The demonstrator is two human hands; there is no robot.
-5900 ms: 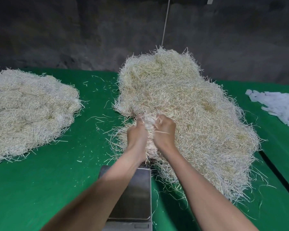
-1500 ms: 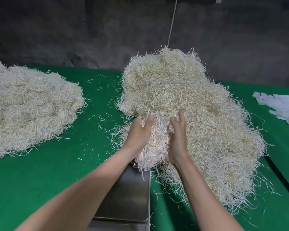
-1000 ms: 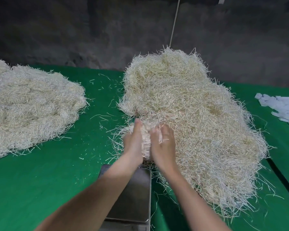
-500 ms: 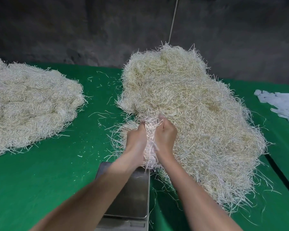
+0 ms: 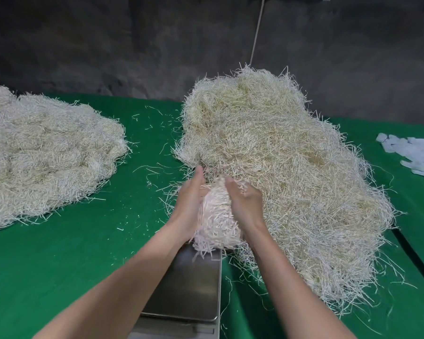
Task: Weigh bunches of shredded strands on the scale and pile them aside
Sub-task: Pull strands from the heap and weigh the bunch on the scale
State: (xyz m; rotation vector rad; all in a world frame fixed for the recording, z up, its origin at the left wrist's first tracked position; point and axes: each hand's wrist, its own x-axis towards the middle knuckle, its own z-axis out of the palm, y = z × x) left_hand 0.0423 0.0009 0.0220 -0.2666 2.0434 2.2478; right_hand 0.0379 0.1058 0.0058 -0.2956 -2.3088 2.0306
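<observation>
Cupping the bunch (image 5: 217,216) of pale shredded strands between both palms, we hold it at the far end of the scale (image 5: 189,287), with its loose lower ends dangling over the steel pan; we cannot tell whether they touch it. Our left hand (image 5: 191,204) lies flat against the bunch's left side, fingers straight and pointing away from us. Our right hand (image 5: 245,206) presses from the other side, its blurred fingers bent over the top of the bunch. Half a second ago both hands were tight fists wringing the strands into a narrow twist; now they have moved apart and the bunch has puffed out into a fat, rounded wad that sits lower, nearer the pan.

Just behind and to the right of our hands spreads the big heap (image 5: 287,172) of the same strands, touching our right wrist. Well apart on the left lies the other pile (image 5: 47,155), where it lay before. Everything rests on a green cloth (image 5: 71,253) scattered with stray bits. At the right edge lie white paper slips (image 5: 416,152). Behind, a thin cord (image 5: 256,35) runs down a dark wall (image 5: 108,45).
</observation>
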